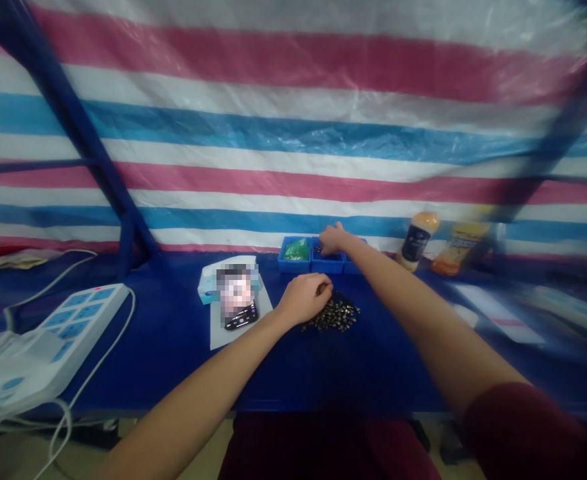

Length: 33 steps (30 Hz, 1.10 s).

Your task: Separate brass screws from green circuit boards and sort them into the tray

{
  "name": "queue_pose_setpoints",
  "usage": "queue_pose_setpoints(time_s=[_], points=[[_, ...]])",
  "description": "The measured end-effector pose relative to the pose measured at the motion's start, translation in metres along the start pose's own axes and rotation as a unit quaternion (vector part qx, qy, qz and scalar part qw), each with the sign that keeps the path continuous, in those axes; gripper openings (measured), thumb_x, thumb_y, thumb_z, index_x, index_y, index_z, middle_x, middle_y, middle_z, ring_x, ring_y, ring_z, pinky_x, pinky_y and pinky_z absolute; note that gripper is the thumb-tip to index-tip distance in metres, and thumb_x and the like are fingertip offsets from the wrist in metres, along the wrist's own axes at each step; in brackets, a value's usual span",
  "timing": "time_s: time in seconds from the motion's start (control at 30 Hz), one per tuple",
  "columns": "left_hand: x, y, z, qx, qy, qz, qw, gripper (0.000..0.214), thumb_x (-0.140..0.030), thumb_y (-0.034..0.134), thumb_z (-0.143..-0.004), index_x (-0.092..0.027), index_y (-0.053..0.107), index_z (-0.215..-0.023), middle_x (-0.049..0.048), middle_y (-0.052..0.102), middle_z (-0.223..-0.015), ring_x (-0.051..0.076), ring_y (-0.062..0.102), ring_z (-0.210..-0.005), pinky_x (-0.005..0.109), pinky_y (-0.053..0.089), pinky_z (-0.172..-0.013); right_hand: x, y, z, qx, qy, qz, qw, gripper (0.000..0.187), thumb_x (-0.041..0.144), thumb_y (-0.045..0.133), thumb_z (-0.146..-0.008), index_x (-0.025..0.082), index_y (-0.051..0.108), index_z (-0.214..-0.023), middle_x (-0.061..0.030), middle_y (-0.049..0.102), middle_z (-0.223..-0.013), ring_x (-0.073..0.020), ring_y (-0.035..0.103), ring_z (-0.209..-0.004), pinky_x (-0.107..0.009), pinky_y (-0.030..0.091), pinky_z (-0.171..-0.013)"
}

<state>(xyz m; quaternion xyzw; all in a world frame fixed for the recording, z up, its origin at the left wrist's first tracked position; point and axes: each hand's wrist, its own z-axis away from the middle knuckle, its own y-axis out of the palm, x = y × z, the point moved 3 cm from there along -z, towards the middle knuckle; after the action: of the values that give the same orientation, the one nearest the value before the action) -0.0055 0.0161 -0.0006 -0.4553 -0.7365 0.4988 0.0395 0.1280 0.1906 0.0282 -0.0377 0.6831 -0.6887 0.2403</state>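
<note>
My left hand (pixel 307 297) rests at the left edge of a pile of small dark and brass-coloured metal parts (pixel 337 316) on the blue table. Its fingers are curled together; whatever lies between them is hidden. Farther back, my right hand (pixel 331 240) reaches over the middle blue bin (pixel 327 265), fingers bent down and drawn together at small dark pieces inside. I cannot make out what they grip. Left of it stands a blue bin (pixel 294 267) holding a green plastic bag (pixel 296 250). The right-hand bin (pixel 354 267) is partly covered by my right forearm.
To the left, a phone (pixel 241 316) leans on a tissue box (pixel 207 285). A white power strip (pixel 81 327) with loose cables lies at far left. Two bottles, one dark-labelled (pixel 415 243) and one yellow-labelled (pixel 459 247), stand at the back right. Striped sheeting (pixel 273 147) hangs behind.
</note>
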Motion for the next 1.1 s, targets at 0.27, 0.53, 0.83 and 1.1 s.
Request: queue_pose_setpoints(time_s=[0.27, 0.53, 0.83, 1.1], points=[[0.002, -0.001, -0.003, 0.009, -0.019, 0.010, 1.000, 0.017, -0.027, 0.052, -0.091, -0.022, 0.068, -0.087, 0.0008, 0.068, -0.079, 0.018, 0.061, -0.073, 0.029, 0.042, -0.066, -0.067, -0.015, 0.048, -0.011, 0.075, -0.091, 0.993, 0.024, 0.040, 0.070, -0.075, 0.018, 0.076, -0.082, -0.0115, 0.073, -0.086, -0.0296, 0.063, -0.088, -0.055, 0.036, -0.095], [-0.017, -0.012, -0.004, -0.012, 0.014, -0.119, 0.993, 0.022, -0.028, 0.048, -0.094, -0.019, 0.068, -0.091, 0.0056, 0.069, -0.088, 0.021, 0.063, -0.084, 0.034, 0.044, -0.075, -0.058, 0.001, 0.091, -0.070, 0.117, -0.146, 0.980, 0.022, 0.038, 0.069, -0.078, 0.018, 0.075, -0.082, -0.0125, 0.071, -0.080, -0.0306, 0.064, -0.086, -0.050, 0.041, -0.088], [0.006, -0.077, 0.056, -0.004, -0.029, -0.335, 0.942, 0.036, -0.042, 0.044, -0.095, -0.015, 0.065, -0.084, 0.0100, 0.066, -0.084, 0.027, 0.061, -0.082, 0.042, 0.043, -0.079, 0.005, 0.001, 0.178, -0.225, -0.037, -0.302, 0.926, 0.024, 0.022, 0.051, -0.090, 0.017, 0.071, -0.100, -0.0080, 0.073, -0.099, -0.0196, 0.065, -0.088, -0.032, 0.048, -0.083], [0.028, -0.091, 0.045, -0.005, -0.035, -0.340, 0.940, 0.044, -0.052, 0.047, -0.092, -0.016, 0.062, -0.072, 0.0092, 0.067, -0.076, 0.025, 0.062, -0.076, 0.043, 0.046, -0.082, 0.016, 0.011, 0.189, -0.183, -0.038, -0.337, 0.923, 0.027, 0.016, 0.056, -0.087, 0.017, 0.071, -0.109, -0.0092, 0.072, -0.104, -0.0199, 0.066, -0.087, -0.036, 0.051, -0.083]])
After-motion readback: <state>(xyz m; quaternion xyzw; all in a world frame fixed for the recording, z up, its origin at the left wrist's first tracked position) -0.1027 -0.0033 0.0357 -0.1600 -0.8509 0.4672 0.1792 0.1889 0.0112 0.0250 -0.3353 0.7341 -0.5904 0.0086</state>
